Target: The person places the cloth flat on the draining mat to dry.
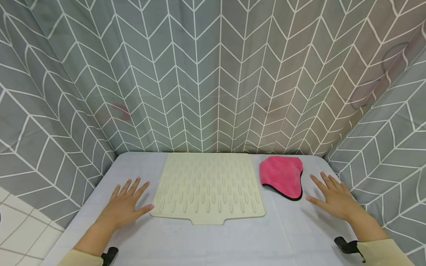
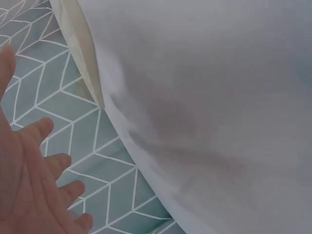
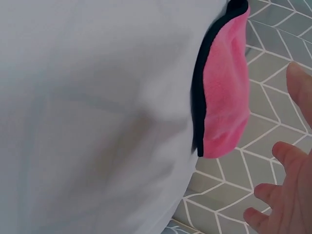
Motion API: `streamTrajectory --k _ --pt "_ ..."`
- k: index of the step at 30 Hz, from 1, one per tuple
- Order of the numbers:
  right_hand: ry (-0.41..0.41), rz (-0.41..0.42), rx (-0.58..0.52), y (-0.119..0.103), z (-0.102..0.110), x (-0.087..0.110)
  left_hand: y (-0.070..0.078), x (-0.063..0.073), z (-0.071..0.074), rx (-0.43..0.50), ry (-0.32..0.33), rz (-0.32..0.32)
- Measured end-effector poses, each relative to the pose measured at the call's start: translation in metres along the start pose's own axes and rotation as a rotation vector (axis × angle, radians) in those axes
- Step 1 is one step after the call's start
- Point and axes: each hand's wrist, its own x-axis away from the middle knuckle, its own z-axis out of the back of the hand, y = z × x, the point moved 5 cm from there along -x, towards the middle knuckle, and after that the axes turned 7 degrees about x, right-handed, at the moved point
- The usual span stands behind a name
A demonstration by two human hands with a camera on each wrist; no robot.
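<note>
A cream drying mat [image 1: 208, 184] with raised oval ridges and a tab at its near edge lies flat on the white-covered table. My left hand [image 1: 124, 205] is spread palm down at the mat's left side, its thumb tip right at the mat's near left corner. To the right of the mat lies a pink cloth [image 1: 283, 175] with black edging, loosely folded. My right hand [image 1: 334, 199] is spread just right of the cloth, holding nothing. In the right wrist view the pink cloth [image 3: 226, 87] shows beyond the fingers [image 3: 287, 156].
A white cloth [image 1: 239, 244] covers the table. Grey curtains [image 1: 206, 74] with a white chevron pattern hang behind the table and along both sides. White floor tiles [image 1: 23, 229] show at the lower left. Black straps [image 1: 346, 244] sit at the wrists.
</note>
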Motion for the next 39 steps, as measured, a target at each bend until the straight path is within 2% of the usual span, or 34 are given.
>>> streamTrajectory --k 7,13,21,25,39 --pt "-0.004 -0.008 -0.061 -0.006 0.000 -0.004 0.009 -0.003 -0.007 0.070 -0.021 0.001" --pt "0.005 -0.013 -0.088 -0.014 0.002 -0.010 0.016 -0.006 -0.013 0.115 -0.051 0.027" --pt "0.045 0.009 -0.153 -0.023 0.004 -0.021 0.018 -0.007 -0.021 0.154 -0.125 0.079" --pt "0.031 0.007 -0.183 -0.030 0.005 -0.028 0.018 -0.009 -0.024 0.162 -0.167 0.092" --pt "0.038 0.037 -0.322 -0.053 0.022 -0.059 0.026 -0.016 -0.023 0.234 -0.271 0.145"
